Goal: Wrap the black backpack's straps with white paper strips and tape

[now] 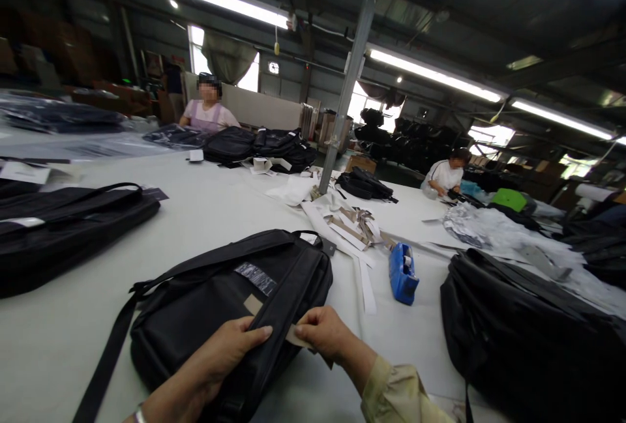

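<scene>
A black bag (215,292) lies flat on the white table (205,208) in front of me, with a long strap trailing toward the lower left. My left hand (220,354) rests on the bag's near edge, its fingers pressing a black band of the bag. My right hand (323,333) pinches a tan strip of paper or card (293,337) that runs under that band; its other end (253,304) shows on the bag's face. A small grey label (255,277) sits on the bag above.
A blue tape dispenser (403,273) stands right of the bag, near white and tan paper strips (352,227). More black bags lie at the left (73,221) and right (528,338). A metal post (342,103) rises mid-table. Two people work at the far side.
</scene>
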The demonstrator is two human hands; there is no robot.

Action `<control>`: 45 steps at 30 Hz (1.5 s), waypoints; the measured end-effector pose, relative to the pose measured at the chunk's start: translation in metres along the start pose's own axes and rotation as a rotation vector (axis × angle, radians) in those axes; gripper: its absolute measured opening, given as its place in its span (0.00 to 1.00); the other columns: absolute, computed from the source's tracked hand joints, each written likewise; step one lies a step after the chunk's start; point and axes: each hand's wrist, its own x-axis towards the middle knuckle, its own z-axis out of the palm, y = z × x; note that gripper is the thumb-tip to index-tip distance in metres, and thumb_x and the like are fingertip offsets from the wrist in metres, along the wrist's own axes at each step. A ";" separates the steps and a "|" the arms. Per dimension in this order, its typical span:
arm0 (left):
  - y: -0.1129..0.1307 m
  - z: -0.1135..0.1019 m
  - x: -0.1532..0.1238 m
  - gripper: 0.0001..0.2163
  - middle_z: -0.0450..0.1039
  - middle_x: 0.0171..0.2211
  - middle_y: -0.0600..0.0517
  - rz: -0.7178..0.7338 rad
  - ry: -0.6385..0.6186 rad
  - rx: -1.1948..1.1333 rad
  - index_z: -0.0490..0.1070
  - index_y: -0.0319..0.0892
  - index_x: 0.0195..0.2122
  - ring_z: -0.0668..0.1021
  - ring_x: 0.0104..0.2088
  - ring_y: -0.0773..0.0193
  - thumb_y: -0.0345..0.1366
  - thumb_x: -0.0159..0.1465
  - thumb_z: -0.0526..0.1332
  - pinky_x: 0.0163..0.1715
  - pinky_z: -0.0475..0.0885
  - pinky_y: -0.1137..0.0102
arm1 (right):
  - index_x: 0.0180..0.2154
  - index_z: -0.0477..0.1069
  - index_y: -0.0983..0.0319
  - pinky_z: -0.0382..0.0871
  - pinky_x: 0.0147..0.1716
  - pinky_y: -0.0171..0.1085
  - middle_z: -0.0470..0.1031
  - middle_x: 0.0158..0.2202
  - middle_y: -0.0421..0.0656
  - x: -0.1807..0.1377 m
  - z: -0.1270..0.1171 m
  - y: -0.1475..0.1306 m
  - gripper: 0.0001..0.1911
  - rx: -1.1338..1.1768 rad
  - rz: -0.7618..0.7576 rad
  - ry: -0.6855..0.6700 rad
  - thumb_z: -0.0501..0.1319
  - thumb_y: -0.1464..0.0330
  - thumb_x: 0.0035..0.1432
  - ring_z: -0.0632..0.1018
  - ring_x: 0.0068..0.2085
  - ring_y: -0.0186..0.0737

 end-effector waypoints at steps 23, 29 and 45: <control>-0.009 0.007 0.012 0.23 0.57 0.18 0.56 0.223 0.210 0.473 0.66 0.41 0.21 0.62 0.21 0.65 0.59 0.52 0.63 0.22 0.52 0.69 | 0.41 0.67 0.66 0.64 0.18 0.30 0.76 0.24 0.38 0.044 0.035 -0.055 0.23 0.315 0.090 -0.168 0.66 0.70 0.40 0.71 0.19 0.30; -0.012 0.008 0.014 0.20 0.59 0.17 0.55 0.294 0.234 0.583 0.66 0.42 0.17 0.66 0.22 0.61 0.55 0.51 0.61 0.23 0.55 0.68 | 0.33 0.74 0.65 0.59 0.16 0.29 0.68 0.17 0.33 0.052 0.047 -0.052 0.13 -0.008 0.102 -0.051 0.64 0.77 0.40 0.66 0.16 0.28; -0.009 0.011 0.008 0.18 0.66 0.18 0.51 0.246 0.324 0.627 0.68 0.42 0.20 0.70 0.23 0.59 0.53 0.51 0.56 0.23 0.57 0.67 | 0.53 0.71 0.59 0.73 0.44 0.39 0.75 0.52 0.46 0.044 0.033 -0.102 0.29 -0.873 -0.581 -0.207 0.69 0.74 0.47 0.77 0.46 0.42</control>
